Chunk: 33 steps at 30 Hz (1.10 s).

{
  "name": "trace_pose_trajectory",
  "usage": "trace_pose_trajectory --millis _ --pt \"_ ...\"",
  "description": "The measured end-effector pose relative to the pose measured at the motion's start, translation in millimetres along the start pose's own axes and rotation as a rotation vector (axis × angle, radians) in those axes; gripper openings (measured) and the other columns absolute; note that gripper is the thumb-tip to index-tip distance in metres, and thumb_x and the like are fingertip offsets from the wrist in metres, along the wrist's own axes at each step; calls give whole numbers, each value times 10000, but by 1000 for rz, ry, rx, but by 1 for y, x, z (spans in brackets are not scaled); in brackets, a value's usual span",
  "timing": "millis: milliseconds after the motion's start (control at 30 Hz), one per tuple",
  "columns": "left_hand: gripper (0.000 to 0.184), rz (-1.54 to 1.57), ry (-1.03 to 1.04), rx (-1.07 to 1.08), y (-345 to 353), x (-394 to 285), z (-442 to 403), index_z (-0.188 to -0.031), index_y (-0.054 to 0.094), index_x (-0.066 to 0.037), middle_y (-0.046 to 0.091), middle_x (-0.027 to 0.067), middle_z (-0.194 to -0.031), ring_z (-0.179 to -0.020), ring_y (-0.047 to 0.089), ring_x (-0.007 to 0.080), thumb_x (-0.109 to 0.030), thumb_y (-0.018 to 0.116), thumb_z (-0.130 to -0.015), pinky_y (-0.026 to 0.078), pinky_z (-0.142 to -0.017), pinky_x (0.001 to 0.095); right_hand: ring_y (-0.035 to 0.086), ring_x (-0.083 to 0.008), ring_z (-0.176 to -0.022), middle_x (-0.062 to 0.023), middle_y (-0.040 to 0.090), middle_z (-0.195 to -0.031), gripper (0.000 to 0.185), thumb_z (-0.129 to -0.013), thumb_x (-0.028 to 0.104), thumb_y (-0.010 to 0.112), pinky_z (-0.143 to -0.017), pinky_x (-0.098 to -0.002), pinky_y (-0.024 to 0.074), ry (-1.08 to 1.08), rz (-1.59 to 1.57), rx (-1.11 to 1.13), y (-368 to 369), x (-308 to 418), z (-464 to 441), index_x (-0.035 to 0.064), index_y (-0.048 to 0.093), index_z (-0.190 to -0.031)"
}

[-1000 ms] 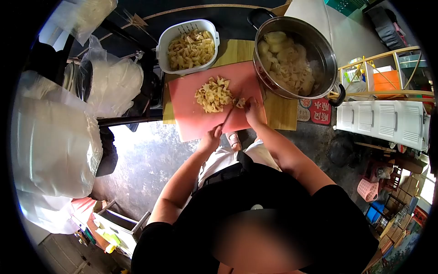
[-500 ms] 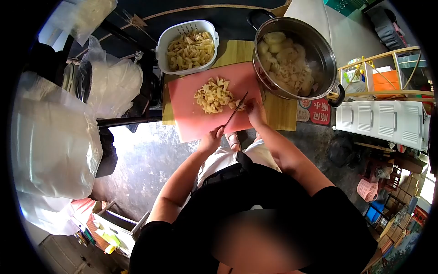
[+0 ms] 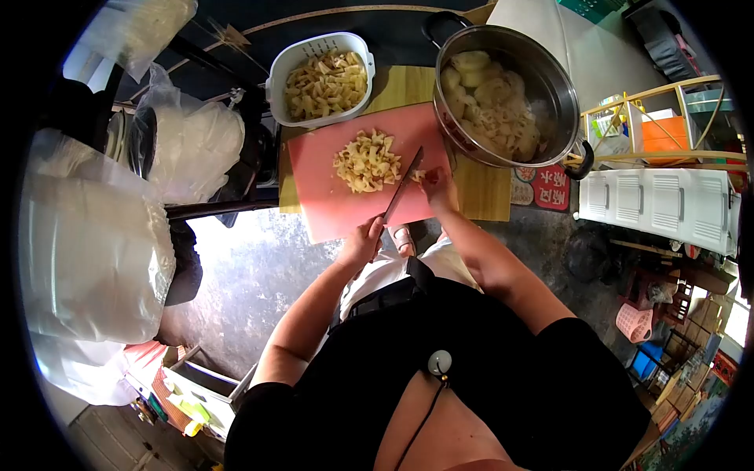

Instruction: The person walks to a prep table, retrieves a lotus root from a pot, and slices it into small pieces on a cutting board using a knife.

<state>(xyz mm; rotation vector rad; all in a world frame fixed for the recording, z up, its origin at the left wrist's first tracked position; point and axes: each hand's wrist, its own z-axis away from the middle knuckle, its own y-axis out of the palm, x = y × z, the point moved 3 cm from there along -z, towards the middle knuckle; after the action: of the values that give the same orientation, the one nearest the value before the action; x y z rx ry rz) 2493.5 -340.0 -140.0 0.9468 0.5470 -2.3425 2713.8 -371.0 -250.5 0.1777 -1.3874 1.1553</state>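
Observation:
My left hand (image 3: 364, 239) is closed round the handle of a knife (image 3: 404, 184), whose blade slants up and right over a pink cutting board (image 3: 322, 212). To the right of the blade, my right hand (image 3: 440, 191) has its fingers curled at a small pale food piece (image 3: 419, 176) on the board. A heap of chopped pale-yellow food pieces (image 3: 367, 162) lies left of the blade. Behind the board, a white basket (image 3: 275, 88) holds more cut pieces. A large steel pot (image 3: 559, 102) at the right contains big, pale, folded food pieces; their kind is unclear.
The board lies on a wooden surface (image 3: 483, 196). Clear plastic bags (image 3: 192, 141) hang at the left, beside a black rack. White drawers (image 3: 656, 206) and a wooden-framed shelf (image 3: 664, 133) stand at the right. A pink basket (image 3: 633, 323) sits lower right.
The knife has shifted slightly left, and the small piece by my right hand is now on the blade's right side. The heap looks the same.

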Motion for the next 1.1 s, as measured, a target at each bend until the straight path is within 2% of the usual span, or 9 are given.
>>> trace_pose_trajectory --millis 67,200,400,500,700,800,933,1000,1100 --pt "382 13 -24 8 3 -4 1 -1112 516 -25 430 17 -533 -400 418 98 -349 380 -962 366 -372 256 608 -267 -722 -108 615 -768 155 -761 121 641 -663 -352 477 -82 55 -28 -3 6 3 36 541 -843" --pt "400 277 -83 93 -1 10 -7 -1022 499 -20 403 0 -529 -383 378 88 -386 347 -968 333 -355 248 603 -289 -723 -124 612 -755 130 -763 101 622 -650 -377 468 -157 102 -68 -8 16 7 33 535 -830" --pt "429 161 -70 57 0 0 3 -972 489 -15 413 11 -532 -385 384 97 -417 341 -963 340 -367 250 617 -322 -744 -150 630 -760 91 -771 85 596 -658 -397 476 -166 130 -78 0 13 4 22 555 -821" --pt "444 278 -109 89 -1 7 -6 -980 486 -21 420 15 -533 -384 385 99 -441 344 -956 346 -365 259 619 -322 -729 -155 628 -747 91 -766 66 589 -650 -397 476 -163 50 -85 5 11 3 13 546 -826" --pt "425 253 -64 110 13 19 -29 -917 454 -66 413 18 -531 -394 380 102 -473 335 -948 346 -378 259 626 -276 -745 -161 634 -783 108 -771 56 593 -661 -352 486 -190 82 -64 -4 25 9 -5 564 -855" --pt "412 181 20 82 17 27 -39 -889 444 -62 415 29 -514 -385 384 111 -451 324 -957 348 -374 262 627 -224 -740 -145 635 -812 120 -787 65 597 -665 -320 492 -86 79 -50 -5 16 6 -11 576 -877" --pt "395 436 -16 79 3 28 -32 -854 463 -67 405 10 -484 -374 364 105 -415 314 -969 325 -375 259 616 -157 -753 -103 624 -866 154 -803 88 597 -686 -287 494 139 -504 174 2 -26 -13 1 599 -930" --pt "388 337 20 6 -10 25 -23 -912 482 -50 388 -2 -504 -377 347 95 -394 316 -973 321 -369 252 607 -138 -780 -85 616 -904 185 -805 95 600 -687 -274 496 155 -688 286 -2 -20 -14 2 595 -965" --pt "368 202 117 -69 -27 3 1 -1018 495 -33 364 -4 -519 -399 348 90 -359 331 -975 310 -368 246 608 -176 -808 -100 611 -946 285 -800 106 615 -688 -277 499 -20 -90 310 -24 57 -5 14 567 -1065"
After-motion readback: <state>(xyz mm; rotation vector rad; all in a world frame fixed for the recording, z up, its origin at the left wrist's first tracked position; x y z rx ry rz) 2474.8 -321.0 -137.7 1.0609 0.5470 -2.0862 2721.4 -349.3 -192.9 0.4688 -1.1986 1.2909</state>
